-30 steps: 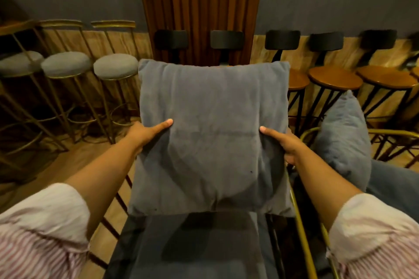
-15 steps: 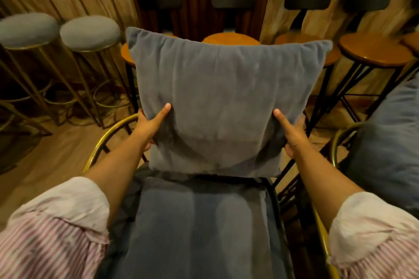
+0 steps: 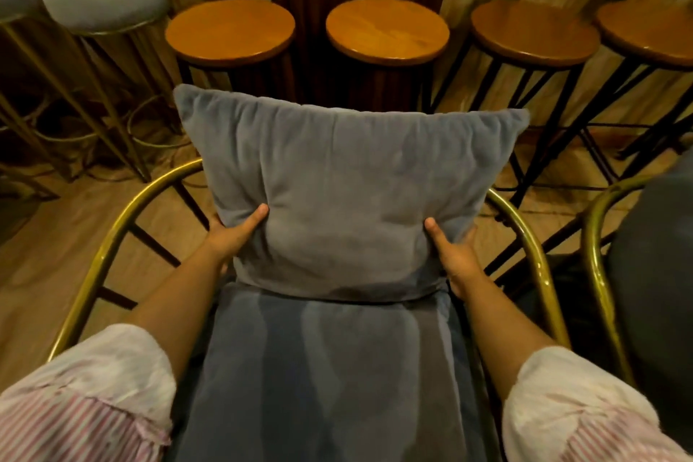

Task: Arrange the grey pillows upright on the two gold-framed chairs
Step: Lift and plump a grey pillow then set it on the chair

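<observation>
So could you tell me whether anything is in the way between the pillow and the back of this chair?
Nothing visible is. Both hands, left and right, grip the pillow by its sides, its bottom edge on the seat cushion, standing at the rear of the chair. The space behind it is hidden.

Pillow (image 3: 345, 191) stands on the chair seat (image 3: 330, 379); 4 stools (image 3: 386, 28) behind it.

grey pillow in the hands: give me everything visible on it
The grey pillow is square, soft, velvety-looking fabric with seamed edges and pointed top corners, lightly creased. It stands upright at the back of the chair's grey seat cushion, bottom edge resting on it, between the gold frame arms. The left hand and right hand grip its lower sides, thumbs in front.
</observation>
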### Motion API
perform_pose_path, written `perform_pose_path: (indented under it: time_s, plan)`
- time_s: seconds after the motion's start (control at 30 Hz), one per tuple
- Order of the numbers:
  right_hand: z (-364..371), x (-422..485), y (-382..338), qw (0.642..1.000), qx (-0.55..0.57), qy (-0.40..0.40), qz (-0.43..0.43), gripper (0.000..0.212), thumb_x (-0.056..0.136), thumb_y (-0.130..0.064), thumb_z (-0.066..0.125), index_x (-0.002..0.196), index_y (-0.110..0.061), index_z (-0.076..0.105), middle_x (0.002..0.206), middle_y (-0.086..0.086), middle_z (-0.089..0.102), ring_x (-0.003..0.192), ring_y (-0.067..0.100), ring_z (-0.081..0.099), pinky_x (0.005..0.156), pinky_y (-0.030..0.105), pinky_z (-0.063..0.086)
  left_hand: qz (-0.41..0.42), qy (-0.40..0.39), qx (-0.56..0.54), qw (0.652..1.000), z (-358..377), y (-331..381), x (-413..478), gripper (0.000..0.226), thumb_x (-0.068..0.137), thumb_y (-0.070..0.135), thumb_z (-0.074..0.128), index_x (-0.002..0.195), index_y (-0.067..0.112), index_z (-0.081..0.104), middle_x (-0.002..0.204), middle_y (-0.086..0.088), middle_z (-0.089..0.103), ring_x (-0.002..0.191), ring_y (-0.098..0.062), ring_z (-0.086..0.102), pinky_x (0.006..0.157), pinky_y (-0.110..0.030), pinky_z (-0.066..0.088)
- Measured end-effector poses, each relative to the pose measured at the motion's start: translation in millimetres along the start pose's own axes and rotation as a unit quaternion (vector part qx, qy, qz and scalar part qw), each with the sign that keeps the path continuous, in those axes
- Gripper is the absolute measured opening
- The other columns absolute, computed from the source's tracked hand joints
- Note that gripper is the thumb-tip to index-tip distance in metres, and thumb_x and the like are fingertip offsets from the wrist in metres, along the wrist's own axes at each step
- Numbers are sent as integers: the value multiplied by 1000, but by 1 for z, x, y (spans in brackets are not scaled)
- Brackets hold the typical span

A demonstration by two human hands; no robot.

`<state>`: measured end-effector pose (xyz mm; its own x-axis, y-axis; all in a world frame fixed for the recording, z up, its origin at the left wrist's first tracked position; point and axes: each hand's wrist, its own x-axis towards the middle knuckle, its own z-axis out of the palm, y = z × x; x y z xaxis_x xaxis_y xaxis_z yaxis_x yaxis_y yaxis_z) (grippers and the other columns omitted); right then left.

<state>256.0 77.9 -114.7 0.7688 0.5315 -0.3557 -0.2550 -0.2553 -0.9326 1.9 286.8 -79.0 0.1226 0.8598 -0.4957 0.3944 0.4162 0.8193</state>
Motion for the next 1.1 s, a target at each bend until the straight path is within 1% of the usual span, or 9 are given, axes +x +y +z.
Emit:
perform_pose_path:
  time_s: [0.07, 0.2, 0.33, 0.4, 0.5, 0.67, 0.83, 0.97, 1.1]
  plan:
    - [0, -2, 1, 1000, -10, 7, 4, 93, 75, -48, 70, 147, -24, 16, 152, 4, 33, 136, 28, 38, 111, 46, 35, 2, 7, 1, 1000, 1, 1, -4, 105, 72, 51, 72, 152, 19, 12, 160, -5, 21, 144, -32, 28, 114, -50, 30]
    - [-5, -26, -11, 1000, -22, 1, -17, 88, 76, -50, 69, 146, -19, 25, 150, 5, 39, 136, 27, 40, 111, 44, 37, 30, 5, 8, 1000, -5, 7, -34, 95, 78, 52, 66, 152, 20, 15, 157, -9, 27, 141, -35, 33, 112, -49, 34]
    - [-16, -76, -28, 996, -73, -33, -29, 70, 88, -44, 57, 147, -17, 31, 143, 2, 46, 133, 24, 43, 107, 35, 38, 39, -60, 47, 996, -11, 21, -96, 77, 89, 43, 57, 151, 20, 16, 151, -12, 38, 116, -36, 54, 90, -39, 47]
    - [-23, -106, -37, 994, -104, -25, -24, 67, 91, -45, 52, 147, -15, 30, 142, 6, 47, 130, 26, 46, 104, 34, 38, 64, -99, 105, 987, -12, 27, -132, 76, 91, 41, 54, 152, 20, 14, 150, -15, 39, 118, -34, 54, 96, -39, 45]
    - [-37, -166, -56, 988, -147, -9, -48, 64, 93, -41, 51, 146, -11, 31, 145, 14, 45, 133, 29, 43, 101, 32, 36, 116, -149, 202, 961, -21, 34, -201, 73, 92, 44, 51, 152, 15, 20, 152, -13, 36, 136, -30, 40, 109, -35, 33]
    - [-82, -274, -93, 965, -227, 24, -126, 60, 92, -40, 53, 141, -8, 39, 142, 14, 49, 130, 28, 47, 101, 33, 38, 206, -226, 304, 902, -34, 47, -305, 72, 87, 56, 52, 144, 15, 37, 151, -8, 40, 135, -27, 42, 109, -36, 33]
    - [-142, -364, -104, 952, -249, 63, -167, 56, 91, -39, 56, 137, -9, 46, 138, 12, 54, 128, 25, 50, 103, 33, 39, 296, -263, 329, 857, -26, 58, -388, 65, 91, 53, 47, 144, 17, 37, 150, -6, 39, 134, -25, 41, 95, -27, 32]
    - [-199, -414, -97, 948, -264, 96, -152, 59, 91, -42, 55, 138, -9, 43, 142, 13, 49, 131, 27, 46, 103, 34, 37, 330, -305, 344, 825, -4, 48, -440, 65, 92, 51, 47, 145, 15, 34, 152, -8, 37, 137, -25, 39, 106, -32, 32]
    - [-257, -450, -82, 944, -269, 134, -139, 52, 93, -33, 54, 136, -4, 45, 140, 15, 50, 129, 28, 46, 99, 30, 36, 330, -357, 339, 806, 36, 25, -490, 67, 92, 47, 49, 146, 14, 31, 152, -10, 36, 138, -26, 37, 101, -28, 32]
